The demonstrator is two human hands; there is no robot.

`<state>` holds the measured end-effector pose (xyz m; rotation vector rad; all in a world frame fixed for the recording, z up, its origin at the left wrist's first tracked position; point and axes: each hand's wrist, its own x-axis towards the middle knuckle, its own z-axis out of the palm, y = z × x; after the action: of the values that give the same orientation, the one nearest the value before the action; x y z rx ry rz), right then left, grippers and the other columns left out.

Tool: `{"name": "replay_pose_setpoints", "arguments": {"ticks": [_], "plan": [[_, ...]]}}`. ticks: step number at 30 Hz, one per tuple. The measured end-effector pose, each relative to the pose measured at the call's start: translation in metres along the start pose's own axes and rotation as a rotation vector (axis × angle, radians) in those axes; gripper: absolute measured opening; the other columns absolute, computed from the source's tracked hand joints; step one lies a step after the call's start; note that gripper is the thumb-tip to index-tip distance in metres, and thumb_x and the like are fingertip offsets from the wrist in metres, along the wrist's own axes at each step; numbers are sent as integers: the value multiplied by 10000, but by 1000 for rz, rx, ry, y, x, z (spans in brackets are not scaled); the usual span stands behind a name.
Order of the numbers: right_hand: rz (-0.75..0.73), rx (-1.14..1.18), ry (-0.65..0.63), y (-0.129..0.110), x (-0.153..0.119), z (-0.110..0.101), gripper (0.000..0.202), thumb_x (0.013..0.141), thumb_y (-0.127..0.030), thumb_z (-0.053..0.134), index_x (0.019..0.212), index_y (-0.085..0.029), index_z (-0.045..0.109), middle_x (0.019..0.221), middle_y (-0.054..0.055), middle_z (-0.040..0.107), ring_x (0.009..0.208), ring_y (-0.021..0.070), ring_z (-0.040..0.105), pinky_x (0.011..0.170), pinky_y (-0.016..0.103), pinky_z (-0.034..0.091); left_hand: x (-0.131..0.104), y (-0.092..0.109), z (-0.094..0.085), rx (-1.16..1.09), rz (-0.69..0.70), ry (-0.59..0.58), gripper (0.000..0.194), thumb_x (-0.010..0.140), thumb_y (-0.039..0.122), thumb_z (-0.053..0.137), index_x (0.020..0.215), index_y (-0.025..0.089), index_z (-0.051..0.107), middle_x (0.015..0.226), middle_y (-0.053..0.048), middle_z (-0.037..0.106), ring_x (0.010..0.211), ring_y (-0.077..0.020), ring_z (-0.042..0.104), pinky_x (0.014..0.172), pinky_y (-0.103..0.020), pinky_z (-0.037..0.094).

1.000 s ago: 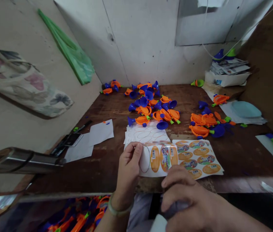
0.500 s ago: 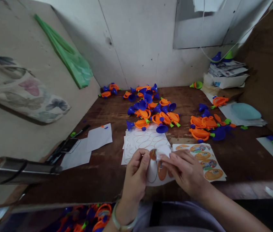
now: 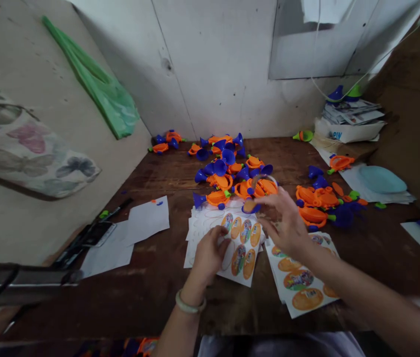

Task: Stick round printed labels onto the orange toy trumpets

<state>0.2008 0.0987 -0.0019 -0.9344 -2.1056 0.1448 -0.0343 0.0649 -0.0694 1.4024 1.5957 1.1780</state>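
Observation:
My left hand rests at the left side of a sticker sheet, its thumb and fingertips close together on the paper. The sheet bears oval orange and coloured stickers and lies on a stack of white sheets. My right hand is raised above the sheet's upper right, thumb apart from the fingers. At its fingertips is a small orange oval sticker, partly blurred. Orange toys with blue horns lie just beyond. Under my right forearm sits another pile of sticker sheets.
More orange and blue toys lie to the right, near a pale blue dish on papers. At the left are white papers, a phone and a metal flask. A green bag hangs on the wall.
The sticker sheet has gone from between both hands down onto the white stack. My right hand has moved up and away with a sticker at its fingertips. The view has shifted slightly.

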Motion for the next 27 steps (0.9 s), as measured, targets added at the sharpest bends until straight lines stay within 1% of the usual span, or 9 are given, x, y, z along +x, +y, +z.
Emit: {"name": "replay_pose_setpoints", "arguments": {"ticks": [2, 4, 8, 12, 14, 16, 19, 24, 27], "plan": [[-25, -20, -66, 42, 21, 26, 524, 963, -68, 566, 1463, -221, 590, 1340, 171, 743, 1246, 324, 730, 1052, 600, 641, -2, -8, 6, 112, 81, 34, 210, 753, 157, 729, 938, 237, 786, 1126, -112, 765, 1115, -347, 707, 1039, -553, 570], [-61, -18, -124, 72, 38, 48, 641, 915, 12, 492, 1499, -240, 570, 1387, 155, 711, 1187, 279, 748, 989, 538, 675, -4, -12, 12, 190, 160, 59, 302, 782, 116, 695, 1037, 238, 800, 1318, -150, 735, 1305, -391, 647, 1145, -626, 516], [-122, 15, -132, 89, 59, 59, 788, 922, 49, 434, 1643, -268, 392, 1466, 156, 630, 1095, 216, 753, 924, 444, 693, 3, -11, 16, 279, 294, 93, 365, 892, 108, 634, 1197, 247, 781, 1364, -150, 746, 1303, -364, 666, 1150, -608, 541], [-166, 72, -75, 60, 65, 32, 996, 993, 2, 496, 1755, -322, -60, 1531, 196, 567, 890, 168, 728, 865, 409, 699, 22, 6, 12, 307, 382, 150, 442, 931, 186, 690, 1367, 239, 729, 1540, -160, 680, 1491, -389, 545, 1254, -625, 435], [-239, 168, -90, 32, 59, 17, 1093, 1008, -4, 520, 1732, -381, -207, 1527, 176, 582, 855, 146, 723, 803, 337, 699, 28, 17, 10, 238, 396, 125, 395, 903, 206, 736, 1291, 268, 779, 1492, -142, 728, 1530, -410, 513, 1285, -659, 362], [-271, 272, -91, 1, 48, 5, 1098, 1024, -9, 520, 1734, -425, -207, 1457, 136, 640, 865, 145, 732, 796, 309, 700, 28, 27, 9, 141, 392, 69, 258, 862, 214, 773, 1099, 295, 833, 1261, -120, 833, 1405, -411, 635, 1269, -673, 360], [-74, 368, 103, -32, 31, -12, 1074, 1030, -103, 626, 1760, -418, -97, 1338, 108, 696, 957, 198, 754, 851, 366, 717, 17, 38, 11, 29, 350, 47, 152, 801, 303, 860, 942, 268, 815, 976, -101, 855, 1064, -361, 791, 1137, -613, 526], [269, 539, 313, -45, 11, -29, 1031, 1001, -143, 670, 1759, -440, 37, 1091, 13, 697, 924, 196, 760, 818, 344, 715, -17, 59, 21, -319, 146, 150, 381, 1015, 526, 643, 1252, 229, 680, 1160, -131, 840, 1062, -295, 828, 922, -455, 671], [353, 642, 334, -51, 1, -23, 1030, 981, -147, 680, 1746, -470, 71, 1035, -18, 664, 824, 167, 733, 723, 289, 702, -39, 75, 30, -777, -73, 93, 608, 879, 545, 815, 1379, 260, 620, 1223, -120, 826, 1121, -309, 823, 958, -447, 671]]}}
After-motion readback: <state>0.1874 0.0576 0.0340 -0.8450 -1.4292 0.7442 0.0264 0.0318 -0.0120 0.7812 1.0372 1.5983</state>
